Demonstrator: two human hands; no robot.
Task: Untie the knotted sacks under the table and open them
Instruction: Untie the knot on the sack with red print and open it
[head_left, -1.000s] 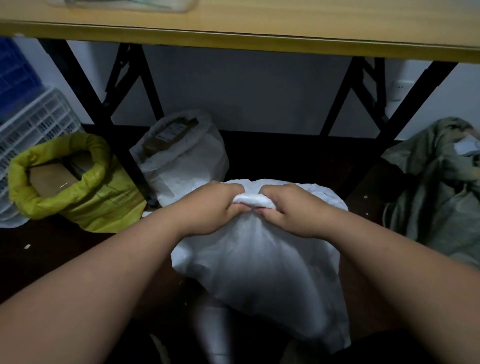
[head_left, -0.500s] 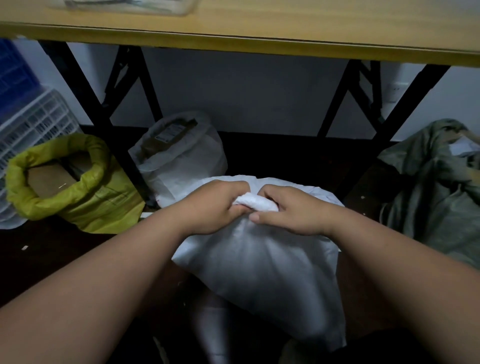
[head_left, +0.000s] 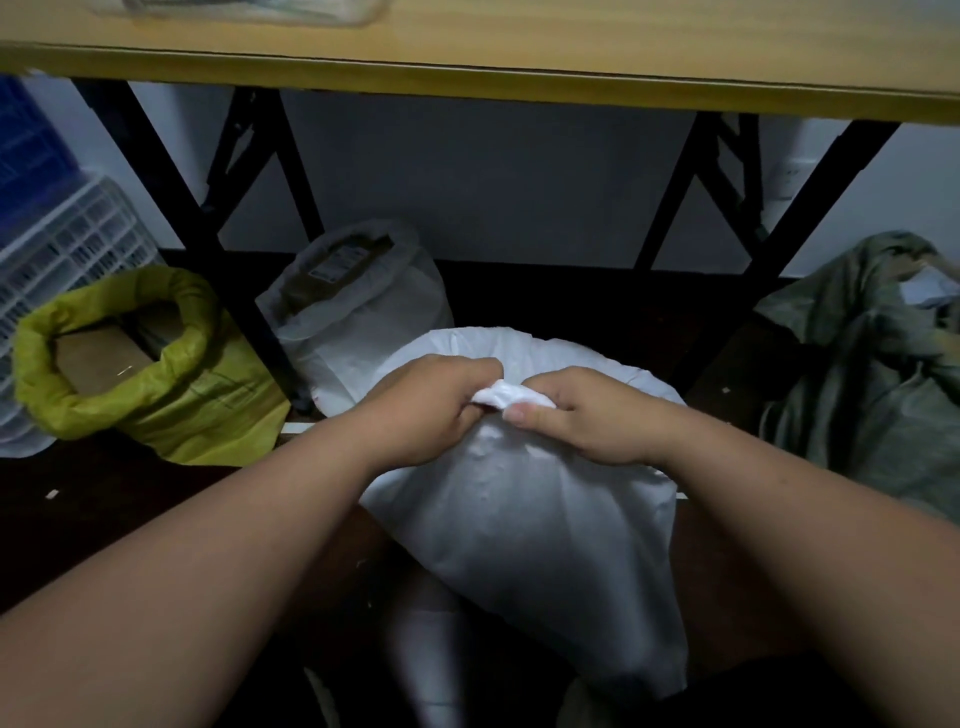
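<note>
Now both hands, left hand (head_left: 434, 408) and right hand (head_left: 587, 415), pinch the white sack's knot (head_left: 506, 397) in curled fingers; pulling apart could tighten it or tear the weave.

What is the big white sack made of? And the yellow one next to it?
White sack: looks like thin woven plastic, matte; it crumples into soft folds where both hands grip its knot. Yellow sack: probably the same woven plastic, slightly shiny, with its rim rolled down. The dim light leaves the weave unclear.

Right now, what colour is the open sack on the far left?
Yellow-green; the open sack shows best in the head view, its rim rolled down.
</note>
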